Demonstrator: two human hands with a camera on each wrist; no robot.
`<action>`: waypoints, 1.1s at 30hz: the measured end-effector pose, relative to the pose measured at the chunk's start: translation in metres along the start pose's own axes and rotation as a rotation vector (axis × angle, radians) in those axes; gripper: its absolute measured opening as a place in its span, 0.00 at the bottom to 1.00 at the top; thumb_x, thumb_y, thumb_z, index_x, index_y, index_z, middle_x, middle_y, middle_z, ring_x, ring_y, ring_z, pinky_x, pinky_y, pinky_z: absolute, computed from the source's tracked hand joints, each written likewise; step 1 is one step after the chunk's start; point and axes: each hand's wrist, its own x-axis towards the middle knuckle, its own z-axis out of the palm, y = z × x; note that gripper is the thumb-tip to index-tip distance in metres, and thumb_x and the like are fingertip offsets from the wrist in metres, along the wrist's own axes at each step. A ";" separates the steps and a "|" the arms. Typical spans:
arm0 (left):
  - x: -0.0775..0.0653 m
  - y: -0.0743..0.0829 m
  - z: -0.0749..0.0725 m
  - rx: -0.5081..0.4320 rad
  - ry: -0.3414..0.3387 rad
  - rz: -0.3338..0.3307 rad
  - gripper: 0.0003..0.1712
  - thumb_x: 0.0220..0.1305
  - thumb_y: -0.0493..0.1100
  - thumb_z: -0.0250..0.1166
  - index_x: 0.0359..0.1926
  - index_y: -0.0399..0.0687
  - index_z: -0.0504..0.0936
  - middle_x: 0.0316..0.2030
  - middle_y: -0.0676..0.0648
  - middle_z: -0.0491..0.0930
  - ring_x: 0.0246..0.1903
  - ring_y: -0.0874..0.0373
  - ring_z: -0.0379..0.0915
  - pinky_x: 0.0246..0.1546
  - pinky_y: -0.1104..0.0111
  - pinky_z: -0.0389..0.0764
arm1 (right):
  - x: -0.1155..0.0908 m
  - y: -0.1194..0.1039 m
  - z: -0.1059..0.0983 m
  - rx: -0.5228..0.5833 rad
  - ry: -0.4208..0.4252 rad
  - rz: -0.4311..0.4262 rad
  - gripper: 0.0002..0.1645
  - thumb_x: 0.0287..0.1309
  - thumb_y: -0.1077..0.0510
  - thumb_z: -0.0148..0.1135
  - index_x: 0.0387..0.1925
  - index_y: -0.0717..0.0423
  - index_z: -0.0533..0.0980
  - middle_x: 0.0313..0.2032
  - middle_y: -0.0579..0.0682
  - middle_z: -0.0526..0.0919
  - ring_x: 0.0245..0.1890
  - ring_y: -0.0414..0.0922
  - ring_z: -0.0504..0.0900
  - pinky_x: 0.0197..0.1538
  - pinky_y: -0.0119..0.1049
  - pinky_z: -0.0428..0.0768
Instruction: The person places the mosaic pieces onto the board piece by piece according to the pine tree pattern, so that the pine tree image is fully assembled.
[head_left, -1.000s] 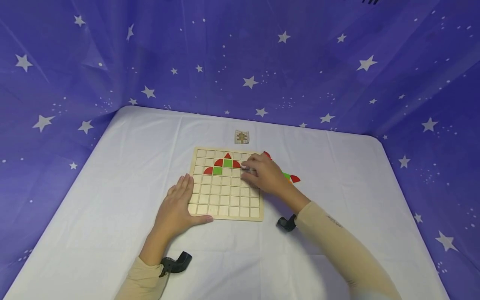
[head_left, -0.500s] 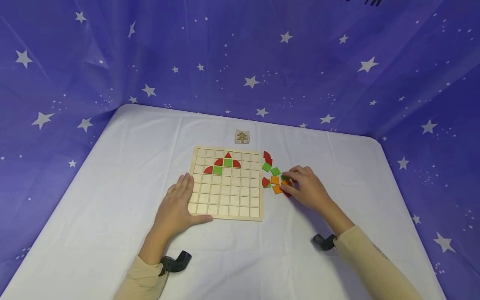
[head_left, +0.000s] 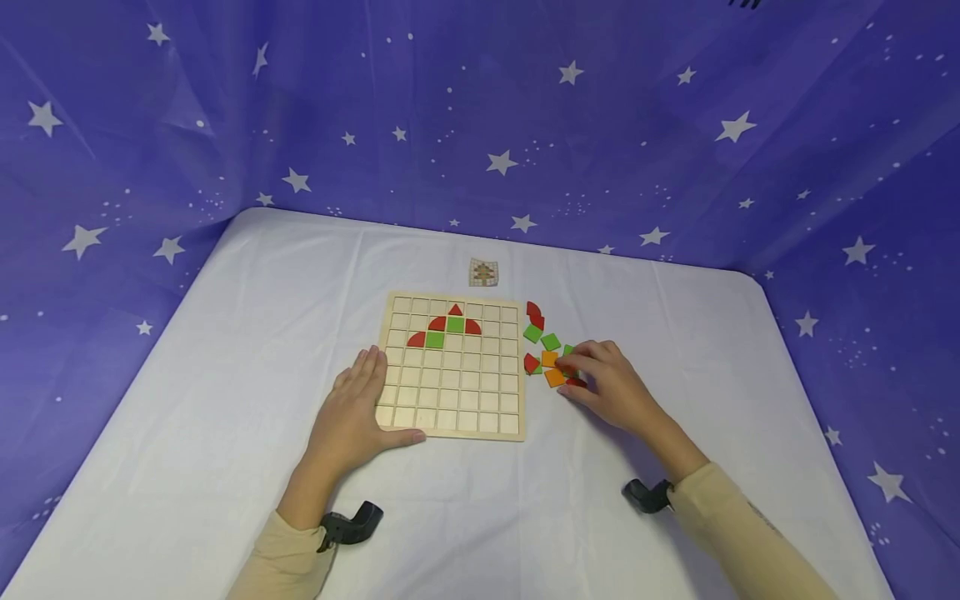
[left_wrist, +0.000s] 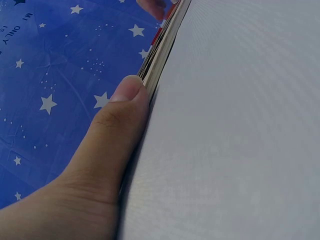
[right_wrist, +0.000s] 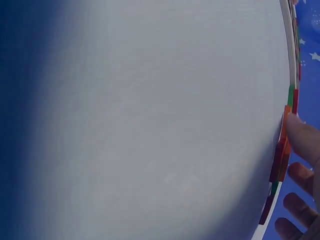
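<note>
A wooden grid board [head_left: 472, 434] lies on the table. On its upper rows sit green squares [head_left: 455, 325], a red triangle [head_left: 455, 310] and several red quarter-circles [head_left: 417, 340]. My left hand [head_left: 348, 421] rests against the board's left edge with straight fingers, its thumb [left_wrist: 107, 125] at the front edge. Right of the board lies a loose pile with green squares [head_left: 551, 342], orange squares [head_left: 554, 378] and red pieces [head_left: 532, 363]. Over the pile's right side is my right hand [head_left: 618, 387], thumb and fingers apart, covering some pieces. In the right wrist view, its thumb is at an orange piece [right_wrist: 284, 125].
Beyond the board lies a small card [head_left: 483, 273] with a brown tree pattern on a grid. A white cloth covers the table [head_left: 300, 275]. Dark wrist cameras [head_left: 352, 524] hang from both sleeves. A blue star-patterned curtain [head_left: 450, 100] stands around the back and sides.
My right hand has moved from the board's upper right to the loose pile, then shifted slightly among the pieces there, its thumb and fingers now further apart. The left hand has stayed put.
</note>
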 end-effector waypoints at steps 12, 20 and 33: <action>0.000 0.000 -0.001 0.006 0.008 -0.001 0.81 0.35 0.85 0.66 0.77 0.36 0.47 0.79 0.39 0.44 0.79 0.44 0.38 0.77 0.49 0.48 | 0.006 0.003 0.000 0.033 -0.036 0.065 0.27 0.55 0.49 0.73 0.56 0.50 0.81 0.48 0.46 0.79 0.46 0.44 0.70 0.43 0.38 0.72; -0.001 0.000 0.001 -0.001 0.000 -0.009 0.81 0.34 0.83 0.69 0.78 0.38 0.46 0.79 0.40 0.44 0.79 0.45 0.37 0.77 0.49 0.48 | 0.005 0.006 0.002 0.036 0.005 0.189 0.24 0.52 0.47 0.75 0.50 0.52 0.82 0.46 0.47 0.82 0.48 0.47 0.72 0.52 0.44 0.74; -0.001 0.001 0.000 0.000 -0.001 -0.004 0.81 0.35 0.83 0.68 0.77 0.37 0.47 0.79 0.39 0.44 0.79 0.44 0.38 0.77 0.49 0.48 | 0.008 -0.002 0.003 0.090 0.012 0.198 0.20 0.58 0.50 0.71 0.50 0.55 0.81 0.49 0.50 0.82 0.52 0.49 0.72 0.58 0.48 0.74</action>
